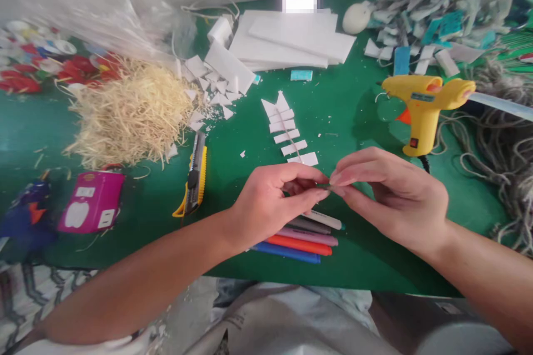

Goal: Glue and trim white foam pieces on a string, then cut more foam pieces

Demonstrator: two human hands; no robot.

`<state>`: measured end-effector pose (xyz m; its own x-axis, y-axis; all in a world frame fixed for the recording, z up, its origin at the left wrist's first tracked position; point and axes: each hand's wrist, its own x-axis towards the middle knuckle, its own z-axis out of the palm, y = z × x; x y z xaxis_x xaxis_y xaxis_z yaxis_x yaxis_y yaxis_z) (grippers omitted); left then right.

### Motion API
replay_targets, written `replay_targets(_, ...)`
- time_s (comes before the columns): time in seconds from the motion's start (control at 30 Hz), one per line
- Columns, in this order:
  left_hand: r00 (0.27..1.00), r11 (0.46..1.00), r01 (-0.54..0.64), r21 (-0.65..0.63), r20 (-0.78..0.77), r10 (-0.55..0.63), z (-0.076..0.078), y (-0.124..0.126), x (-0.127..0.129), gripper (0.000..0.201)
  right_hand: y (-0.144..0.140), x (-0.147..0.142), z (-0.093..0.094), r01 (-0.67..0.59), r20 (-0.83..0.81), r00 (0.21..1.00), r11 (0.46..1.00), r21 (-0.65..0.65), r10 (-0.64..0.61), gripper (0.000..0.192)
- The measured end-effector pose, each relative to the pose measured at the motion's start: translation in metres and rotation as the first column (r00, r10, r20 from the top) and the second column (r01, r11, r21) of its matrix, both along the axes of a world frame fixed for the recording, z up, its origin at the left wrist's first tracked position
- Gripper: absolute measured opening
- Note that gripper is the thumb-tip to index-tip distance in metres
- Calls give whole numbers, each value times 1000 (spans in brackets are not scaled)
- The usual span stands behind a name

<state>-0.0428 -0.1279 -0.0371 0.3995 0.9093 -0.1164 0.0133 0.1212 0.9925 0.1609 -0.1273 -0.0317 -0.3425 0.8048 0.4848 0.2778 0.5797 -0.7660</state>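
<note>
My left hand (278, 191) and my right hand (391, 194) meet fingertip to fingertip above the table. Both are closed in a pinch on a short stretch of thin grey string (326, 186), mostly covered by the fingers. Just beyond them lies a row of white foam strips (284, 123) with two pointed pieces at the far end. A thin grey string runs down the middle of that row toward my left hand, where it passes out of sight. Several marker pens (303, 244) lie side by side below my hands, partly hidden by the left one.
A yellow glue gun (425, 105) stands at right, near tangled grey string (491, 161). To the left are a yellow utility knife (195, 177), straw shreds (133, 113) and a magenta box (92, 201). White foam sheets (291, 39) and foam scraps (216, 80) lie farther back.
</note>
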Motion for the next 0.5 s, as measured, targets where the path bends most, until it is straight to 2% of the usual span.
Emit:
replay_targets(0.17, 997, 984, -24, 177, -70, 37, -2, 3, -2, 4, 0, 0, -3, -43, -55, 998, 999, 5, 43, 31)
replay_targets(0.3, 992, 975, -68, 209, -90, 89, -4, 5, -3, 4, -1, 4, -2, -3, -46, 999, 1000, -27, 1, 39)
replay_targets(0.4, 991, 977, -78, 198, -96, 98, -6, 5, -3, 4, -1, 7, -3, 84, -14, 996, 995, -59, -85, 31)
replay_targets(0.5, 990, 971, -81, 227, -96, 105, -6, 5, -5, 4, -1, 6, -4, 90, 43, 995, 994, -60, -88, 16)
